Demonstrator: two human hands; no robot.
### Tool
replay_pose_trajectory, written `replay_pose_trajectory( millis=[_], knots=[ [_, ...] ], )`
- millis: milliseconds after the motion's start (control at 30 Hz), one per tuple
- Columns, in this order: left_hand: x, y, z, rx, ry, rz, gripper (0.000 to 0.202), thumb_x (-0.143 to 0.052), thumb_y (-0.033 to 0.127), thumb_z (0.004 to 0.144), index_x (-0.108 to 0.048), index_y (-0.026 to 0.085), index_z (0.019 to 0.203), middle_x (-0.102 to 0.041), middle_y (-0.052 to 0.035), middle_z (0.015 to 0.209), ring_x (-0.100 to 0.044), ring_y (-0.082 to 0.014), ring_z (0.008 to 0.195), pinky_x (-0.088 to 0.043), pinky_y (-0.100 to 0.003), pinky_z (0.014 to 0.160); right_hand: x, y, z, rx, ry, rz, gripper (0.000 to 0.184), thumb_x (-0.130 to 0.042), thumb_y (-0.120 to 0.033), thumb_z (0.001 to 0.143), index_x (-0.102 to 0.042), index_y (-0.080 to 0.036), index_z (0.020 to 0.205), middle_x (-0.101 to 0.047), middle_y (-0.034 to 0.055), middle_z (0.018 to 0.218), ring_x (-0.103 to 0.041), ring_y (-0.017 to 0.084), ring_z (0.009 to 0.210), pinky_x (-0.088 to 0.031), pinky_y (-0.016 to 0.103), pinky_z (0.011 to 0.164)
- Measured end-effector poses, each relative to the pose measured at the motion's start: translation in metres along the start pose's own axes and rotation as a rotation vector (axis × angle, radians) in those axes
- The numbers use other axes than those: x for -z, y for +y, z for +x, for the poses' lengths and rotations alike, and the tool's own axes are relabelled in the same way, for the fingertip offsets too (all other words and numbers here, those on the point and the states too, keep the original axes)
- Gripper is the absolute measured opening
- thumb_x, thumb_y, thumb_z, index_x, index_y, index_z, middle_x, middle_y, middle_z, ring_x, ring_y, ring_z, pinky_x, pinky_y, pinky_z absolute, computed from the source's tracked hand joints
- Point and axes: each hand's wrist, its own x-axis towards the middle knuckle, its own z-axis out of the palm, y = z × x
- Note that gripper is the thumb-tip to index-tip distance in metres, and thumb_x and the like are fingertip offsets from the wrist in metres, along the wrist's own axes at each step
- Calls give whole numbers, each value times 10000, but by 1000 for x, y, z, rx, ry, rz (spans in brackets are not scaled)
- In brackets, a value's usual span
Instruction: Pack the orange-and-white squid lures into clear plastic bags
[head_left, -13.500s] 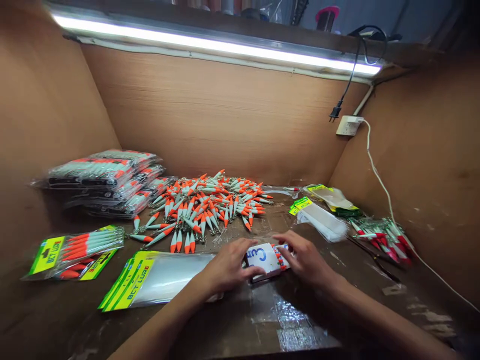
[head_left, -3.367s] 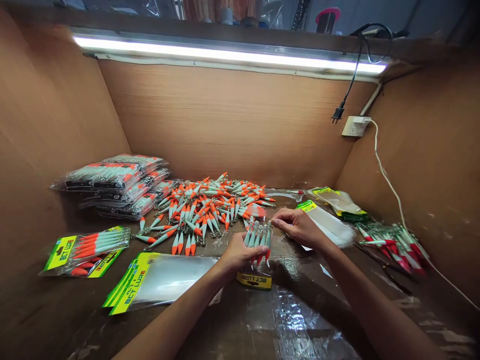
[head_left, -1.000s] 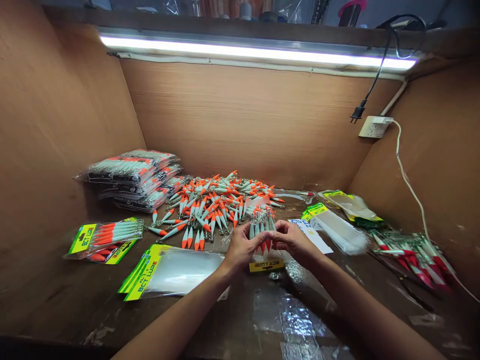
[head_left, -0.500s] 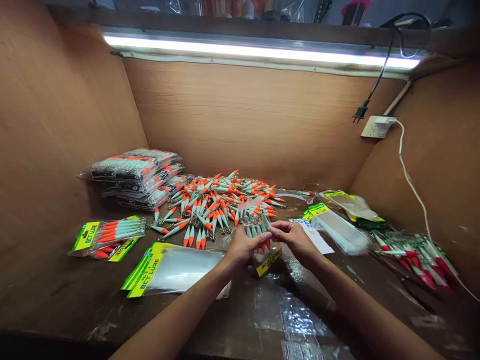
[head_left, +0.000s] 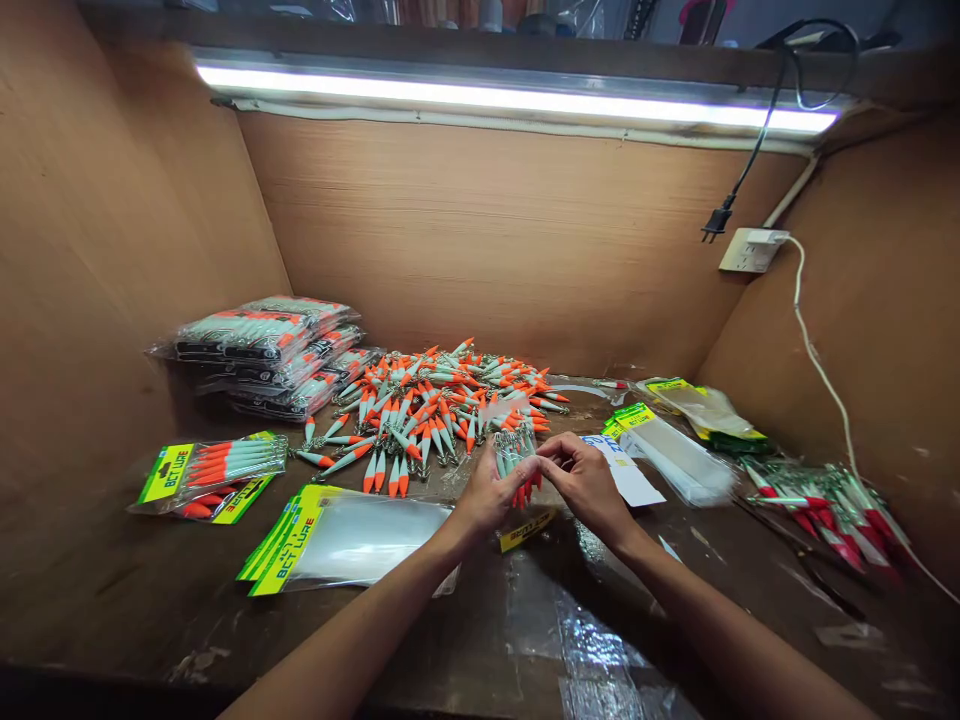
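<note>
Between my hands is a clear plastic bag with a yellow BCT LURE header [head_left: 527, 530], its header end hanging toward me. Several pale lures [head_left: 516, 452] with orange tips lie side by side inside it, hooks pointing away from me. My left hand [head_left: 484, 497] is closed on the left side of this bag, thumb across the lures. At the bag's right edge, my right hand [head_left: 590, 490] pinches with thumb and fingertips; the exact spot of contact is partly hidden. Just beyond both hands spreads a loose pile of orange-and-white lures [head_left: 427, 410].
Flat header bags [head_left: 360, 540] lie at front left, beside filled lure packets [head_left: 236, 465]. Wrapped packs [head_left: 262, 345] are stacked at back left. To the right are a white card [head_left: 634, 480], more clear bags [head_left: 679, 455] and red-and-white lures [head_left: 840, 510]. A black plug [head_left: 718, 220] dangles above.
The bag's yellow header has dropped slightly and turned closer to level. Both hands stay at the bag, with small finger shifts. The whole view has moved a little.
</note>
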Motion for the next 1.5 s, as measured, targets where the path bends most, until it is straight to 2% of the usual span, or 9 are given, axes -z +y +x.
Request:
replay_pose_trajectory(
  millis=[133,300,400,567,733,933,1167,1367,1500],
  knots=[
    [2,-6,2,27,-28,-50,476,-750,418,813,-603,156,1183,-708,-110,1142,-669,-248,1021,-497,-369,938,0,-5,-3,99,26,-60,154,-643,-284,899,-694,-204,778,-688,47,866,-644,190,793,-501,307,727],
    [5,-11,4,118,17,-33,448,-825,368,704,-685,116,1047,-743,-115,999,-696,-257,894,-532,-365,835,2,-7,-1,176,0,-70,192,-584,-266,947,-712,-211,815,-692,56,888,-651,204,853,-512,330,774],
    [4,-8,4,110,71,-12,440,-841,302,654,-700,119,1029,-748,-105,973,-699,-245,865,-538,-325,777,5,-9,1,215,-63,-111,158,-583,-234,946,-739,-224,919,-688,57,940,-658,205,893,-527,329,791],
    [1,-2,2,64,82,73,299,-773,247,703,-699,126,966,-730,-46,765,-675,-188,671,-516,-266,635,8,-15,-2,329,26,-254,243,-602,-204,932,-664,-244,1163,-625,73,1056,-639,182,802,-542,336,764],
    [-1,-1,0,13,105,167,336,-760,227,706,-677,134,1018,-726,-31,765,-661,-174,645,-506,-252,610,7,-15,-3,528,-34,-511,356,-573,-184,956,-604,-268,1300,-613,90,1089,-589,232,1000,-506,373,853],
    [-4,-3,-1,15,84,164,374,-807,267,683,-674,141,1010,-747,-57,908,-676,-191,757,-511,-258,683,9,-13,-1,631,-54,-675,162,-562,-172,964,-703,-214,1030,-628,77,931,-555,204,876,-459,311,734],
    [-2,-13,0,122,11,12,442,-846,310,669,-662,130,1028,-752,-93,988,-685,-228,849,-514,-290,754,6,-14,0,636,-122,-734,191,-529,-155,965,-672,-210,851,-636,71,887,-541,199,825,-423,314,733],
    [-1,-13,-1,71,-17,51,462,-821,311,710,-662,140,1109,-743,-92,1065,-676,-240,921,-501,-302,806,4,-9,-1,640,-157,-695,223,-471,-142,987,-631,-205,845,-679,78,997,-582,193,878,-431,307,757],
    [2,-15,1,16,9,159,370,-784,308,744,-666,146,1055,-741,-76,997,-667,-239,912,-497,-312,817,1,-6,-4,610,-150,-653,216,-452,-132,993,-639,-197,906,-676,72,923,-590,192,854,-445,302,745]
  ],
)
